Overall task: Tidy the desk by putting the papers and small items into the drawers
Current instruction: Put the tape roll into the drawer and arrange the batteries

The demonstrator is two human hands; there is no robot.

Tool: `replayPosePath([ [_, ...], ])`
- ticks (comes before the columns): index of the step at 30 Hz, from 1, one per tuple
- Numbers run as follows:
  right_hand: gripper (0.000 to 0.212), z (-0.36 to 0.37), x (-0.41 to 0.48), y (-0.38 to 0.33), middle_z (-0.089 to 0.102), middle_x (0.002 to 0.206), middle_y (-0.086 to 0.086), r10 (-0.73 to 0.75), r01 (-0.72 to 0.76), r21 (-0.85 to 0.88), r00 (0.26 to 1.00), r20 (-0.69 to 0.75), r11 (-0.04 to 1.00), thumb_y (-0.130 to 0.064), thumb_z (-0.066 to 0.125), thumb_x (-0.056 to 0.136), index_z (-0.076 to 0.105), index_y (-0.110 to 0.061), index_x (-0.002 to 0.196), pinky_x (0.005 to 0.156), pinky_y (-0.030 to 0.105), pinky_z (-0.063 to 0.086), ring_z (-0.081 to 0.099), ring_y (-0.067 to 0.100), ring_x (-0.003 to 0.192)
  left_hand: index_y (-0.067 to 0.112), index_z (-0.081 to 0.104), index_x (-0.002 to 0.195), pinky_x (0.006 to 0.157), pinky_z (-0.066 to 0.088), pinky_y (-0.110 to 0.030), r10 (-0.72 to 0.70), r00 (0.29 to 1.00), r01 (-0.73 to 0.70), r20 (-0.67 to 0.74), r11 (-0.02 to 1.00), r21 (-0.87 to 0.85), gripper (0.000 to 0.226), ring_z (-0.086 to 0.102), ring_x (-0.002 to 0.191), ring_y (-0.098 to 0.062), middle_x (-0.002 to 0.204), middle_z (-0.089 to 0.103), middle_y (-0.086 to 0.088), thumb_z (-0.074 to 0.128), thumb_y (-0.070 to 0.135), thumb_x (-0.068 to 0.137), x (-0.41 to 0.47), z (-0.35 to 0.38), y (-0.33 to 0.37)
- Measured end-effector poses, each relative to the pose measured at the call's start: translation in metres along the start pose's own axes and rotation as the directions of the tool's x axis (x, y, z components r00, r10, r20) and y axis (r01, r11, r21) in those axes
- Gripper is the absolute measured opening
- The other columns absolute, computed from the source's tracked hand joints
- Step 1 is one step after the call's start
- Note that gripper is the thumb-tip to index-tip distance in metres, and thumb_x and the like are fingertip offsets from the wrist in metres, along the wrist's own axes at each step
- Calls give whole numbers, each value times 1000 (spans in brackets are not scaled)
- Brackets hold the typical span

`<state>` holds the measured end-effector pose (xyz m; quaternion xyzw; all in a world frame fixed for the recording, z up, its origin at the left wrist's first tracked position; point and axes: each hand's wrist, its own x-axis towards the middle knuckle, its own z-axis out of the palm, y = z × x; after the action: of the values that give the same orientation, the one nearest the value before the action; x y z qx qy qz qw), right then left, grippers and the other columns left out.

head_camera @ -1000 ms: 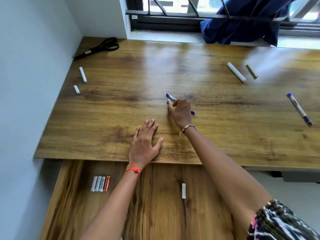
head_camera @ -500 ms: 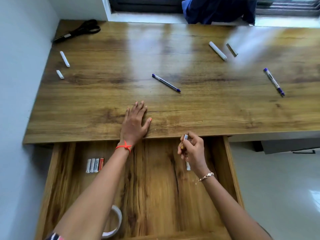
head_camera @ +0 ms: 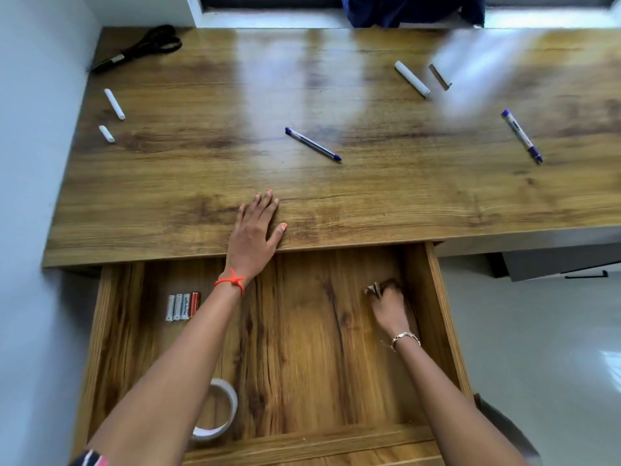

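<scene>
The wooden desk (head_camera: pixel 386 203) has its wide drawer (head_camera: pixel 438 297) pulled out below me. My right hand (head_camera: pixel 388 306) is low inside the drawer near its right wall, fingers bunched together and blurred; the small white piece it carried is hidden under them. My left hand (head_camera: pixel 255 230) lies flat and open on the desk's front edge. On the desktop lie a blue pen (head_camera: pixel 312 144), a purple-capped marker (head_camera: pixel 522 136), a white stick (head_camera: pixel 411 78), a small flat strip (head_camera: pixel 439 76), and two white chalk pieces (head_camera: pixel 114 103) (head_camera: pixel 107 133).
Black scissors (head_camera: pixel 141 47) lie at the desk's far left corner. In the drawer are a row of batteries (head_camera: pixel 183 306) at the left and a tape roll (head_camera: pixel 221 415) near the front, partly under my left forearm. A wall runs along the left; blue cloth (head_camera: pixel 410 10) hangs at the window.
My right hand picked a small piece up from beside the blue pen, carried it back over the desk edge and lowered into the drawer. The left hand stayed flat on the desk.
</scene>
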<state>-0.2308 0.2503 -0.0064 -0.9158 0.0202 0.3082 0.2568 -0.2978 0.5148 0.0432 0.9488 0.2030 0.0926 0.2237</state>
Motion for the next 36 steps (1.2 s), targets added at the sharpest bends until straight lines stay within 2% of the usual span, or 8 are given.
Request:
replayPosePath([
  [6,24,9,-10,-15,59,112,19,-56,64,-224,998,41,973,-11,46,94,52,1,114,82,36,48,60,34,102,15,28,144,118,1,-34,3,1000,-4,18,1000,13,52,10,144,-16,155,19,-1,43,31,97,-1,-1,-1],
  [11,16,19,-14,-35,62,82,12,-111,119,-25,973,203,993,-15,53,92,57,-5,80,56,26,48,62,20,65,14,27,145,117,-2,-32,28,997,-24,78,998,-50,54,8,144,-14,155,17,0,45,30,96,-7,-7,-4],
  [14,18,33,-27,-54,57,64,5,-142,92,167,938,315,982,-14,61,88,57,-5,72,38,17,40,52,9,38,11,40,139,118,11,-39,60,998,-57,15,984,-170,49,20,142,-13,151,31,-1,54,21,93,-30,-20,-14],
  [18,13,70,-40,-84,57,64,9,-170,49,292,898,405,955,-11,64,86,61,-2,77,42,20,47,56,15,43,6,56,125,115,22,-40,-20,988,-11,-152,980,-198,38,36,134,-14,138,49,-5,53,17,88,-86,-42,-44],
  [22,9,114,-56,-116,56,65,5,-197,44,322,867,457,946,-5,60,88,61,1,81,47,23,54,57,18,52,6,61,117,111,31,-43,-114,986,95,-118,983,-155,34,40,130,-12,132,55,-7,59,-2,84,-145,-52,-76],
  [25,9,143,-68,-140,59,66,5,-195,79,253,857,477,964,-6,60,88,60,0,80,45,23,51,57,12,41,2,64,112,105,39,-48,-163,983,155,-89,984,-93,41,49,123,-19,125,60,-11,64,-14,74,-175,-60,-98],
  [31,24,185,-85,-175,61,71,16,-246,190,176,882,402,966,-4,59,87,55,-7,64,33,14,38,50,3,28,5,67,104,111,30,-37,-181,979,183,-88,983,6,37,50,123,-20,121,62,-9,64,-16,72,-204,-77,-132],
  [36,14,206,-89,-190,70,82,23,-282,250,140,908,311,958,-10,64,84,62,-4,71,61,38,53,68,31,71,4,67,104,113,20,-18,-219,974,217,-64,975,-45,36,49,124,-19,123,61,-9,60,-16,75,-210,-84,-148],
])
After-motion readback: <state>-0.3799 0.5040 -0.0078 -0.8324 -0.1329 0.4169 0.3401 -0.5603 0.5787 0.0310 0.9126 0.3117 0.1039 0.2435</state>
